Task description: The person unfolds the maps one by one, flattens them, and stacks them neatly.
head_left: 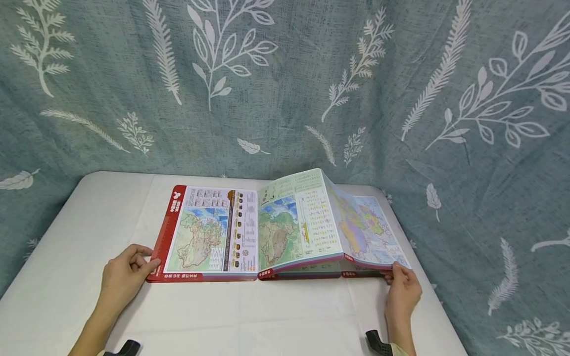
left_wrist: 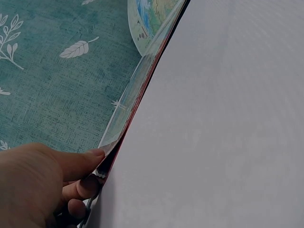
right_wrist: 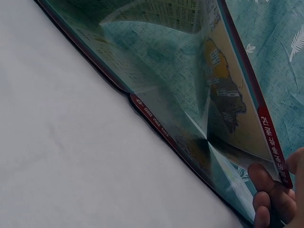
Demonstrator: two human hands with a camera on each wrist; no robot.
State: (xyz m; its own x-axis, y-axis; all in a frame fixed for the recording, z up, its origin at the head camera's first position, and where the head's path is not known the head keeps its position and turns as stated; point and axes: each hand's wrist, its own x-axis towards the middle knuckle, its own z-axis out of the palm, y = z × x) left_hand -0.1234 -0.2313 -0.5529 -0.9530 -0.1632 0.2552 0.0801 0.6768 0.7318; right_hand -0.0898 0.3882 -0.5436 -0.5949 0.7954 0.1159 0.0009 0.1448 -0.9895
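Note:
A glossy fold-out map [head_left: 205,242] with a red border lies spread over the table, its left panel flat. My left hand [head_left: 122,274] pinches the lower left edge; in the left wrist view its thumb [left_wrist: 80,161] is on top with fingers curled beneath. Toward the right, the upper layers rise into a tent-shaped ridge. At their lower right corner, my right hand [head_left: 403,291] grips the raised panel, above another panel lying on the table. The right wrist view shows the lifted panel's underside [right_wrist: 223,85] and my fingers [right_wrist: 261,178] curled at its corner.
The white-covered table [head_left: 285,316] has rounded back corners. A grey-green cloth [head_left: 289,123] with white leaf patterns hangs behind it and along the right side. Black wrist-worn devices [head_left: 378,342] show at the lower edge.

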